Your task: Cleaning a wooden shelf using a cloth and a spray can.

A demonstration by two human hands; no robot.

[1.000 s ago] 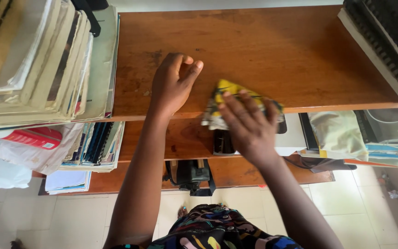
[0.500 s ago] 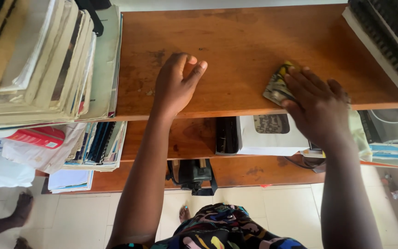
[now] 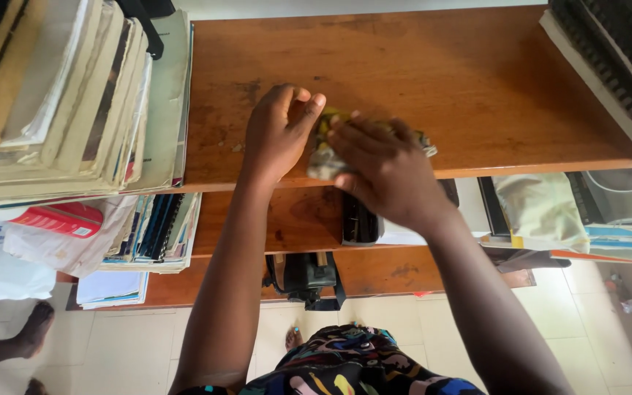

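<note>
My right hand [image 3: 382, 164] presses flat on a crumpled yellow and dark patterned cloth [image 3: 321, 155] on the top wooden shelf [image 3: 418, 73], near its front edge. Most of the cloth is hidden under my palm. My left hand [image 3: 278, 132] rests just to the left of the cloth, fingers curled loosely on the shelf board with the thumb close to the cloth, and holds nothing.
A tall pile of books and papers [image 3: 60, 95] fills the shelf's left end. Spiral-bound books [image 3: 616, 66] lie at the right end. The lower shelves hold a white box [image 3: 469, 212], folders, plastic bags and a black bag [image 3: 305, 278]. Another person's foot [image 3: 34, 329] stands on the tiled floor at left.
My right hand has slid the cloth from the right part of the shelf back to the left, up against my left hand. The left hand stayed put.
</note>
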